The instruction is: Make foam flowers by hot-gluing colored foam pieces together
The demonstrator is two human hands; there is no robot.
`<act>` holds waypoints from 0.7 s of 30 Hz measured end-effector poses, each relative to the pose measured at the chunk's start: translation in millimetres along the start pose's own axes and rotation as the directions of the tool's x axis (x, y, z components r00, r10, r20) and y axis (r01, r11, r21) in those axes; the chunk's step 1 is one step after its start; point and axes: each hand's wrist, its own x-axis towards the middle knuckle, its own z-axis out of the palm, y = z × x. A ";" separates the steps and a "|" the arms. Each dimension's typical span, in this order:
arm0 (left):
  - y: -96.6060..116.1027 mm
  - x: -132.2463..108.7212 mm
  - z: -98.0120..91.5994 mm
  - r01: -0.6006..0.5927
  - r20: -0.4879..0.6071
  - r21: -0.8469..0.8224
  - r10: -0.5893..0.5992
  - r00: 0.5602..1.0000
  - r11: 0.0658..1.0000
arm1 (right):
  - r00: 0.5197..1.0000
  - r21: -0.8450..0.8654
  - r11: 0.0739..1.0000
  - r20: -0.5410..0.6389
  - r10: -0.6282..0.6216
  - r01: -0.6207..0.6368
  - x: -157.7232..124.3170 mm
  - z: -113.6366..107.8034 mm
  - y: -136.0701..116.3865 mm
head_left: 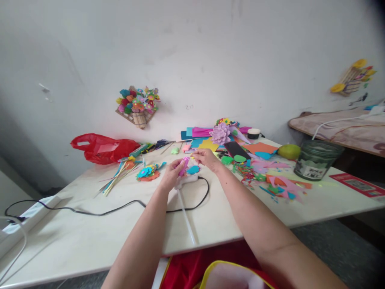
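Note:
My left hand (171,173) is closed round a small pink foam piece (183,165) above the white table (75,237). My right hand (206,157) pinches at the top of the same pink piece, fingers together. Just under the hands lies a white glue gun (185,181) with a clear glue stick (187,218) pointing toward me and a black cord (105,212) running left. A blue foam shape (193,169) lies between the hands.
A foam flower cluster (148,171) and coloured sticks (118,176) lie left of the hands. A red plastic bag (102,148) sits at the back left. Foam sheets and scraps (270,176), a purple paper flower (220,133), a green fruit (288,151) and a glass jar (316,159) fill the right.

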 end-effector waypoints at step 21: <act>-0.5 -1.0 -6.4 0.114 0.016 -0.216 -0.114 0.993 0.970 | 0.992 -0.135 0.991 0.123 0.022 -0.006 1.9 2.7 10.2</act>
